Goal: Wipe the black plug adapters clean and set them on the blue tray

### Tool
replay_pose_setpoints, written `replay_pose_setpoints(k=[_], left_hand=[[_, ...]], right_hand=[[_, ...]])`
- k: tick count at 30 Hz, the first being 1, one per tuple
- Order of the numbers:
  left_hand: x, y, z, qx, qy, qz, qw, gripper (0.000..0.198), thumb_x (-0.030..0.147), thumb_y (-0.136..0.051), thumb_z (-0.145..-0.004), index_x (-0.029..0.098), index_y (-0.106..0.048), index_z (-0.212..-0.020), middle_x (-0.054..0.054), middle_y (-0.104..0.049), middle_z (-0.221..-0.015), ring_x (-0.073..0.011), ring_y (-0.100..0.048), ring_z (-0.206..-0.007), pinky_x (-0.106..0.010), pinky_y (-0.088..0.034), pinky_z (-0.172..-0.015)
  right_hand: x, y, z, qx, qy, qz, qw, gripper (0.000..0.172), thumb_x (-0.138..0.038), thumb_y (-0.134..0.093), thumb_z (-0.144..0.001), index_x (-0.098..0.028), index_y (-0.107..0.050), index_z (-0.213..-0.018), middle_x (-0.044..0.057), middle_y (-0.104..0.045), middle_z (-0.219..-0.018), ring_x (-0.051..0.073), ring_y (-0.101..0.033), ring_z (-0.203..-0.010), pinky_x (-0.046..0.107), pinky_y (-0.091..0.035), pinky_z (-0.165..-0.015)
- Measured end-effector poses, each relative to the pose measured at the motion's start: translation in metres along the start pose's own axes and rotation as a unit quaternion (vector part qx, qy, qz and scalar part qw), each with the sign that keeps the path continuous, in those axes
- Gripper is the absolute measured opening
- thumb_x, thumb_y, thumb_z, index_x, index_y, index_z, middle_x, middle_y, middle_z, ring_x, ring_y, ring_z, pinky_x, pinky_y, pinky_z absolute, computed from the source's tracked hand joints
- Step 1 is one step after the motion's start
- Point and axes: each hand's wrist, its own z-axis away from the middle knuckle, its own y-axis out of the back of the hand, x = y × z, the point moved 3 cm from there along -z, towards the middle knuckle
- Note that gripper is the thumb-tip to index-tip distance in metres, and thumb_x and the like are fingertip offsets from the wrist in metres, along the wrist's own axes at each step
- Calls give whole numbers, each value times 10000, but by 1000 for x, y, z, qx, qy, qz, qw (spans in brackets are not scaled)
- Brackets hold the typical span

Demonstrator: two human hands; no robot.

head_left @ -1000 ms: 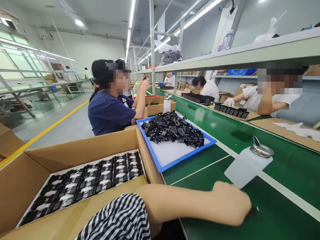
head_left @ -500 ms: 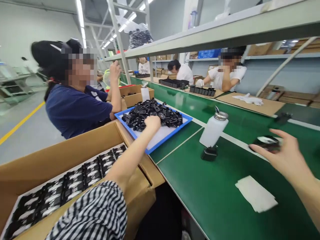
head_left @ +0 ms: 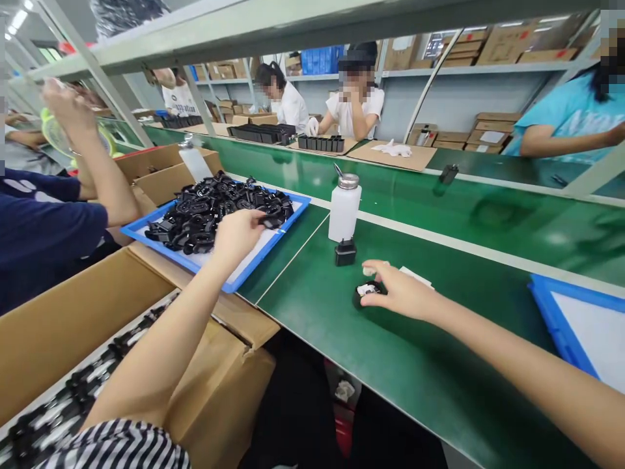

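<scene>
My left hand reaches into the blue tray and closes on a black plastic part at the edge of the heap of black parts. My right hand rests on the green belt, fingers pinched round a small black part with a white label. A white cloth lies partly under that hand. A black adapter stands on the belt in front of a white dispenser bottle.
A cardboard box with rows of black parts sits at my lower left. A co-worker in dark blue sits on the left. Another blue tray is at the right. Several people work across the belt, under a shelf.
The view swung right. My left hand moved along the heap and took hold of a part. My right hand came down from mid-air to the belt with its black part.
</scene>
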Motion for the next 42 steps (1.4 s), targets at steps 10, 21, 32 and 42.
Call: replay_pose_setpoints(k=[10, 21, 32, 42], left_hand=[[107, -70, 43, -421, -23, 423, 802, 206, 222, -580, -590, 94, -534, -745, 14, -507, -593, -48, -460, -515, -164, -364, -498], [89, -91, 49, -336, -149, 116, 923, 567, 349, -621, -537, 165, -437, -1041, -44, -501, -1011, -166, -499, -803, -243, -408, -650], [90, -114, 73, -235, -274, 19, 932, 307, 295, -433, -740, 157, -490, -1008, -50, -537, -965, -156, -515, -828, -233, -403, -728], [80, -121, 66, -308, -47, 289, 905, 311, 220, -608, -579, 136, -475, -847, -32, -570, -827, -123, -546, -705, -214, -442, -618]], right_hand=[[-21, 37, 22, 120, 105, -133, 978, 446, -335, -478, -673, -258, -367, -1098, 38, -423, -1103, 189, -443, -915, 308, -411, -685], [16, 21, 11, 82, -73, -288, 951, 206, -354, -477, -659, -189, -457, -781, -1, -550, -652, 127, -509, -540, 248, -392, -462], [31, 25, 12, 89, -108, -359, 923, 197, -320, -510, -637, -176, -464, -763, -21, -509, -606, 103, -511, -507, 226, -409, -465], [28, 22, 15, 100, -102, -391, 909, 217, -315, -518, -630, -195, -363, -722, -89, -397, -438, 44, -353, -329, 169, -280, -327]])
